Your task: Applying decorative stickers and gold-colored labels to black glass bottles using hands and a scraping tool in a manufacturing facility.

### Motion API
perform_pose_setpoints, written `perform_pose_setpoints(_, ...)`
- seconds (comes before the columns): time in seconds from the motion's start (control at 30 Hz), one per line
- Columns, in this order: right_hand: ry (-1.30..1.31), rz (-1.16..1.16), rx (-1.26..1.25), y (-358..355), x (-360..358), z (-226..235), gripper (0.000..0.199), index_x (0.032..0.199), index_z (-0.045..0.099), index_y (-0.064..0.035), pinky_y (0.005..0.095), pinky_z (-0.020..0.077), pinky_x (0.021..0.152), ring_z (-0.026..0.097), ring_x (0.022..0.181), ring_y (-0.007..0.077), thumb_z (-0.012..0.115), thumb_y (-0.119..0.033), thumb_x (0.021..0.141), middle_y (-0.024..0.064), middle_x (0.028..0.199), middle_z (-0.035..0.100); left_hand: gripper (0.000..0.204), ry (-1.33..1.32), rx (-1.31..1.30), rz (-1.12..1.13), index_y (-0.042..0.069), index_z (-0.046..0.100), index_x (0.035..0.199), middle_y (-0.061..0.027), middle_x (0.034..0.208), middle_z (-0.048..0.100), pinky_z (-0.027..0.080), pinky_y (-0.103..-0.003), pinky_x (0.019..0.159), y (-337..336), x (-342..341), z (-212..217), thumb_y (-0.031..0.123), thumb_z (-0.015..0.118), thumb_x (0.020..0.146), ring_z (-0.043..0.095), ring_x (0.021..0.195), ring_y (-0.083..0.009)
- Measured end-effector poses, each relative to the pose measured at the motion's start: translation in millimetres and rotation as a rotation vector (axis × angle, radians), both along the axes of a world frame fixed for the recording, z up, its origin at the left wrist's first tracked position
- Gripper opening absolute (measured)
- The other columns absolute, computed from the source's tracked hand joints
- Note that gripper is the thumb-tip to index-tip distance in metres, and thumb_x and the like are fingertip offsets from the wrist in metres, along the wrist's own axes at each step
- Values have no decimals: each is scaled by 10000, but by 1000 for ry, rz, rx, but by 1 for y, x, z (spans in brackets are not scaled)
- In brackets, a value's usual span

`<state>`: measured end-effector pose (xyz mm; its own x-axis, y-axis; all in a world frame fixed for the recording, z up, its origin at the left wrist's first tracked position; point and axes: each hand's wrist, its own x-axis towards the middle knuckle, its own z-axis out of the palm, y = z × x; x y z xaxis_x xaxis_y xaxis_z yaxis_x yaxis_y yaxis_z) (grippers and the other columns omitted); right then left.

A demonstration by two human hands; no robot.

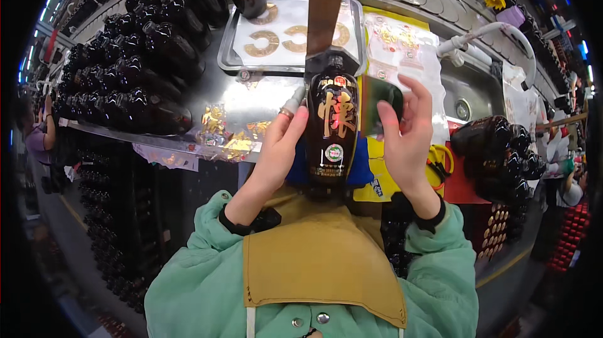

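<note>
A glossy black bottle (334,137) with gold characters and a small round green-and-white emblem is in front of me, its neck pointing away. My left hand (279,143) is against the bottle's left side, thumb and fingers gripping its edge; a pale finger cover (293,101) sits on one fingertip. To the right of the bottle, my right hand (407,134) holds a dark green flat pad (384,104), blurred by motion, between thumb and fingers. Under the bottle lies blue material (360,168).
Many black bottles (169,40) crowd the left. A metal tray (229,55) with gold C-shaped decals lies ahead, gold scraps (239,146) nearby. At right are a sink (463,96) with a white faucet (487,32), yellow-handled scissors (445,165) and more bottles (493,146). A brown post (326,5) rises ahead.
</note>
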<state>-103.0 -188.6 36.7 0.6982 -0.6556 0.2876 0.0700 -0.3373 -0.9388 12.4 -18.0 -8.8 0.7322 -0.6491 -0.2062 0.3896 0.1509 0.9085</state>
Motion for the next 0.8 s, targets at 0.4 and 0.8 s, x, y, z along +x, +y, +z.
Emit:
perform_pose_setpoints(0.4, 140, -72, -290, -29, 8, -37, 348, 1292, 599, -18, 332, 548, 753, 698, 819, 205, 675, 2, 954, 142, 936, 711, 575, -38, -10, 42, -40, 450, 1502, -114, 1265, 679, 540, -315, 954, -9, -16, 10, 143, 698, 1016, 654, 1121, -141)
perform_pose_setpoints(0.8, -102, 175, -973, -31, 62, 54, 269, 1084, 753, -103, 386, 486, 775, 623, 820, 270, 752, -35, 823, 32, 887, 708, 685, -327, 148, -6, -47, 462, 1487, -170, 1317, 635, 476, -387, 1061, 3, -18, 4, 155, 796, 924, 623, 1222, -233)
